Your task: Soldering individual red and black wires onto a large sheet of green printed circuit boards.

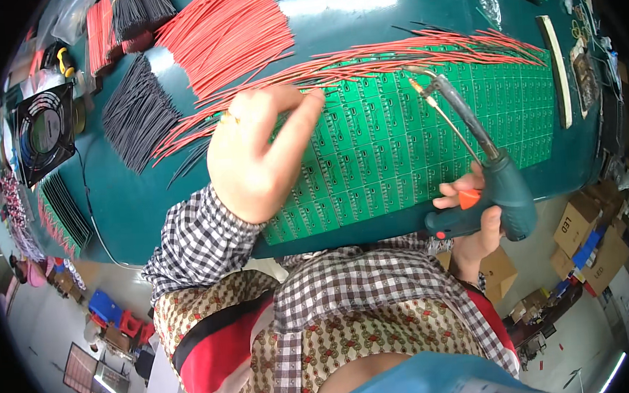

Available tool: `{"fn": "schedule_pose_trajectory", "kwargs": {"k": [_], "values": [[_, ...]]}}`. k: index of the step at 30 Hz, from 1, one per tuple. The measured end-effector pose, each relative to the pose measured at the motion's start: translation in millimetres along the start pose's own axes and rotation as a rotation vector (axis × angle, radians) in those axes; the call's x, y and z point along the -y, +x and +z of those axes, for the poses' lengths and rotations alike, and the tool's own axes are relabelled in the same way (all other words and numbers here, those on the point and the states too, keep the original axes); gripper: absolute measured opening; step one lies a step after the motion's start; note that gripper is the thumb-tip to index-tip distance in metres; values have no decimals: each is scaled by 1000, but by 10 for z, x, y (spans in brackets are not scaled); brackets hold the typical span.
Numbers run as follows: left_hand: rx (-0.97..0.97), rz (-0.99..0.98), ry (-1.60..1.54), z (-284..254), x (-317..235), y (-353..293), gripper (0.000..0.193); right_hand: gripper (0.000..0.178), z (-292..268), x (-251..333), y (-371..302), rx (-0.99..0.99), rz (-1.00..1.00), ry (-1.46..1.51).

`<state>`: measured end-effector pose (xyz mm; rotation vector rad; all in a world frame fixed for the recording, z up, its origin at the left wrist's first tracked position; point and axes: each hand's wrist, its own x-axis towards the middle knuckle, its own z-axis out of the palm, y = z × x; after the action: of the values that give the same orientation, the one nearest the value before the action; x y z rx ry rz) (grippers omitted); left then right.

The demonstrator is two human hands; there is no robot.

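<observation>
Green PCB panel [391, 156] w/ red wires [421, 51]

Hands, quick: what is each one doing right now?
Left hand: closed, pinching a red wire on the green circuit board.
Right hand: closed around a soldering gun.

1. Black fan [44, 132] at the table's left edge.
2. Black wire pile [136, 114] beside loose red wires [225, 32].
3. Cardboard boxes [579, 227] on the floor, right.
4. Possibly scissors [576, 30], far right.

Left hand [254, 157] hides part of green circuit panel [397, 141]; fingertips unseen.
</observation>
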<state>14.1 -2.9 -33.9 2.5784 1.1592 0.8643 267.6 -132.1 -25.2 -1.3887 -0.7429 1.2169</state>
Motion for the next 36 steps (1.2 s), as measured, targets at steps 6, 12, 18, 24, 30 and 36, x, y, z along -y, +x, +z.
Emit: {"fn": "schedule_pose_trajectory", "kwargs": {"k": [6, 12, 18, 24, 30, 36], "values": [[81, -8, -83, 88, -49, -50, 34, 72, -27, 44, -43, 36, 5, -74], [64, 2, -42, 256, -52, 94, 34, 69, 11, 114, -39, 15, 97, -100], [-12, 20, -33, 326, -26, 60, 34, 71, 55, 127, -77, 61, 41, -237], [3, 29, -58, 318, -5, 37, 32, 70, 90, 130, -75, 99, 80, -275], [62, -36, -133, 255, -5, 49, 32, 66, 136, 148, -92, 91, 98, -295], [91, -38, -133, 234, -8, 51, 32, 62, 125, 156, -104, 97, 113, -310]]}}
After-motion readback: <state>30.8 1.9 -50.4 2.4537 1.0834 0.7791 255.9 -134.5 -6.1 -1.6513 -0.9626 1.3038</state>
